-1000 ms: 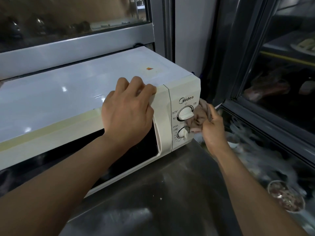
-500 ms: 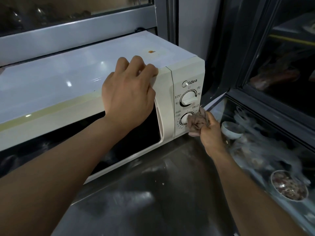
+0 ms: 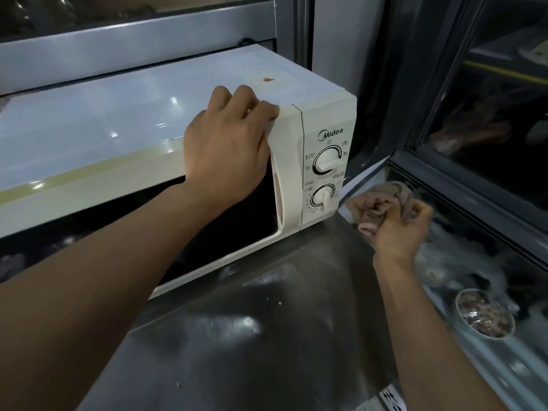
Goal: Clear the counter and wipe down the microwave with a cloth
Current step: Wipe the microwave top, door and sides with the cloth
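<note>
Steel counter fills the nearest part of the view, with a few pale crumbs and smears on it, so a wipe there looks still to be done. At its right edge a small metal bowl of chopped food sits behind glass, in what seems to be a display case below counter level.

Further in, the right hand is clenched round a bunched brownish cloth, held just off the lower right corner of the microwave, near the lower knob but not touching it. Whether the cloth rests on the counter or hangs above it I cannot tell.

The left hand grips the top front edge of the microwave, fingers curled over the top of the door, apparently steadying the oven. The door is closed.

The microwave stands on the counter against the back window frame. Its top is glossy, though a small orange spot remains near the back right. The control panel with the upper knob looks clean.

My judgement: the wiping is partway through; the top spot, the door glass, the right side and the counter probably remain, and nothing large is left on the counter to clear.
</note>
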`<state>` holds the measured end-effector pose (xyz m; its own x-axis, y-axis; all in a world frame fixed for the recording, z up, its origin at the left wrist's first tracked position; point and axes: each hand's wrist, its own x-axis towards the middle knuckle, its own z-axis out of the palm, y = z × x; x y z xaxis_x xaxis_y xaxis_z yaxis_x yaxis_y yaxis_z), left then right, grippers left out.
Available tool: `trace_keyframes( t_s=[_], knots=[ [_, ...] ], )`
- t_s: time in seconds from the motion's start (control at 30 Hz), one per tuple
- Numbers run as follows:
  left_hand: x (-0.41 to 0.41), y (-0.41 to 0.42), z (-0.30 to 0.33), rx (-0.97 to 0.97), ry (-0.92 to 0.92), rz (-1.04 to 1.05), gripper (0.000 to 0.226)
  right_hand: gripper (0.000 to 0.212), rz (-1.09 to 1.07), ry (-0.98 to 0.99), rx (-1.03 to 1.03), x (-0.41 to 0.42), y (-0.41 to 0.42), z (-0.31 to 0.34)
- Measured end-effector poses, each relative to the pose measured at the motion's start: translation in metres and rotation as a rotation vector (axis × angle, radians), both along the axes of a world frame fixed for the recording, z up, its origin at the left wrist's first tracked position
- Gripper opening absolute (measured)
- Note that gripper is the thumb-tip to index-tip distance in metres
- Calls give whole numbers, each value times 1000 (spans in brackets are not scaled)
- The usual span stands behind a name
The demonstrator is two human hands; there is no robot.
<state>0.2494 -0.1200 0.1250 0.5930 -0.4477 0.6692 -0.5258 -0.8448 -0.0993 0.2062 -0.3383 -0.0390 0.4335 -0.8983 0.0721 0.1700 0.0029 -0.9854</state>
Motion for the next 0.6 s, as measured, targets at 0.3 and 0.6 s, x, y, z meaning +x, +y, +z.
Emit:
trace_keyframes(
  t_s=[0.3,0.6],
  knots=[
    [-6,8,2,7,34,-110,42,16,291,68,-59,31,52,-11],
    [-31,54,-9,79,-42,8,46,18,355,107,295,31,55,-28]
  ],
)
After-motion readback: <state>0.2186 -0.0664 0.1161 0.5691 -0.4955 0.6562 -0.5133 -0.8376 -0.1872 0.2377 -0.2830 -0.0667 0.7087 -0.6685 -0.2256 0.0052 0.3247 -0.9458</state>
